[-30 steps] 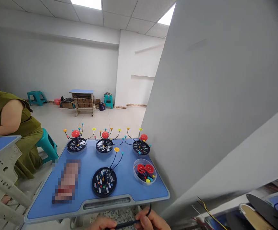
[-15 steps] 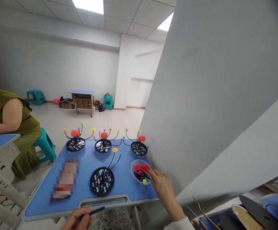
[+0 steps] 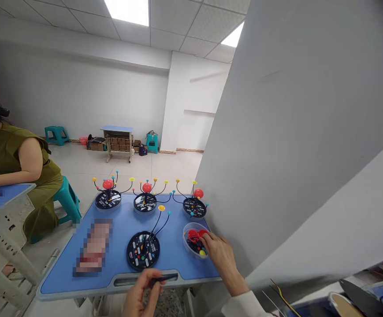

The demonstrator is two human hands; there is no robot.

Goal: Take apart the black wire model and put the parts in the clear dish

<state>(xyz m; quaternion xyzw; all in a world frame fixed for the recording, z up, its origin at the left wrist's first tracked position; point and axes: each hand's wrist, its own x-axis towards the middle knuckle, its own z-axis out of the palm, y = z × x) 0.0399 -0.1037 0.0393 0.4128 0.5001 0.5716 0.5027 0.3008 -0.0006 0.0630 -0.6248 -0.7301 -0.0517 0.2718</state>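
Observation:
My left hand (image 3: pixel 144 293) is pinched on a thin black rod (image 3: pixel 166 278) at the desk's front edge. My right hand (image 3: pixel 218 254) reaches into a clear round bowl (image 3: pixel 186 247) holding red half-balls (image 3: pixel 193 236) and small coloured parts; its fingertips touch a red half-ball, and whether they grip it is unclear. Between the hands lies a round black base (image 3: pixel 135 259) with two curved rods bearing an orange and a blue ball. Along the back stand three models with red balls: left (image 3: pixel 108 184), middle (image 3: pixel 146 188) and right (image 3: pixel 198 193).
A pixelated flat item (image 3: pixel 95 246) lies on the left of the blue desk (image 3: pixel 65 268). A grey wall (image 3: pixel 260 176) rises close on the right. At far left a person in green (image 3: pixel 29 163) sits at another desk. Wires and parts (image 3: pixel 353 299) are at lower right.
My left hand has moved right and up with the black rod, toward the base. My right hand stays at the bowl. The view has shifted slightly, showing more of the seated person.

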